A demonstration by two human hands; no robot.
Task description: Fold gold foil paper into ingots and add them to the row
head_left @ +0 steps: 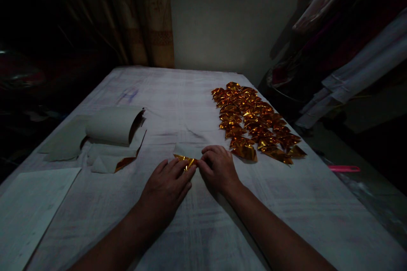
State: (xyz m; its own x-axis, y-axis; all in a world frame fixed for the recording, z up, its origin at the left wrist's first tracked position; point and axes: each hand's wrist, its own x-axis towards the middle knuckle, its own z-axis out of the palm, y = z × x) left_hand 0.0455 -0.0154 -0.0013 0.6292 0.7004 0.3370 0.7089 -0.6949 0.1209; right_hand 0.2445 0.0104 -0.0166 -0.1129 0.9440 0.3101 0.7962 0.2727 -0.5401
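A small sheet of gold foil paper (188,150), pale on its back, lies on the table with its near edge folded up to show a shiny gold strip. My left hand (170,182) rests palm down, its fingers stretched flat over the left part of that fold. At the right end of the fold, my right hand (219,167) is closed, with thumb and bent fingers pinching the paper. To the right, beyond my right hand, folded gold foil pieces (244,120) lie in several close rows.
Left of my hands sit a curled stack of foil paper sheets (111,125) and a white sheet (32,203). A plaid cloth covers the table (171,93). Behind it are a wall (222,25) and a curtain (146,17). Clothes (362,59) hang at right, above a pink handle (345,168).
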